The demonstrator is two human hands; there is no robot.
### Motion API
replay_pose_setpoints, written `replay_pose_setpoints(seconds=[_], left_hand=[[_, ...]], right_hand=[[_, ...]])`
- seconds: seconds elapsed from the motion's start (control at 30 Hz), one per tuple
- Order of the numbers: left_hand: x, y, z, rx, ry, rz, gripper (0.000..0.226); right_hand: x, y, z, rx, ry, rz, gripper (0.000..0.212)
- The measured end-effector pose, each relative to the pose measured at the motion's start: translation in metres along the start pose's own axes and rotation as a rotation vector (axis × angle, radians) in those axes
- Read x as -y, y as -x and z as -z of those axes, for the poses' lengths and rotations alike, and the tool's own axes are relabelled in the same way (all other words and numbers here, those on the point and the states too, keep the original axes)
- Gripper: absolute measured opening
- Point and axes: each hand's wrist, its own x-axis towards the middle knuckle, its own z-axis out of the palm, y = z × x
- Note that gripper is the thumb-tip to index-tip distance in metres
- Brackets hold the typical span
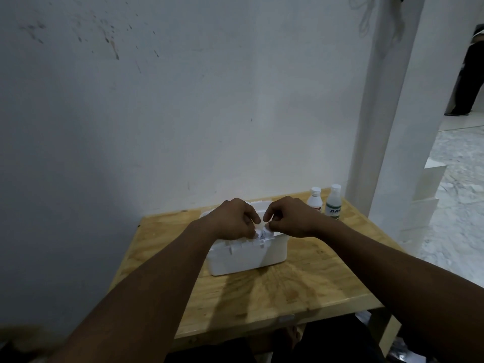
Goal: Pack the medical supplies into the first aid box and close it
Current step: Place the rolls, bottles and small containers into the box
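A white first aid box [246,254] stands open in the middle of a small wooden table [288,292]. Its lid is hidden behind my hands. My left hand [233,221] and my right hand [290,218] hover close together over the box's top, fingers curled. Between their fingertips they pinch a small white packet [263,233] with dark print, right at the box's front rim. Two white-capped bottles, one with a red-marked label [315,199] and one with a green label [334,201], stand on the table's far right corner, apart from the box.
A white wall rises directly behind the table. A white pillar [379,113] stands at the right, with pale floor and white steps beyond it. A person in dark clothes [468,74] stands far off at the upper right.
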Motion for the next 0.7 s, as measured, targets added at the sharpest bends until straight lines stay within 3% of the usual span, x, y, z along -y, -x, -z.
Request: replay_pose_setpoints(seconds=[0.17, 0.7], left_hand=[[0.002, -0.001, 0.001, 0.039, 0.068, 0.016, 0.043], [-0.007, 0.001, -0.001, 0.017, 0.029, 0.022, 0.031]], right_hand=[[0.0, 0.001, -0.004, 0.0, 0.005, 0.01, 0.02], [-0.002, 0.0, -0.003, -0.037, 0.017, 0.04, 0.02]])
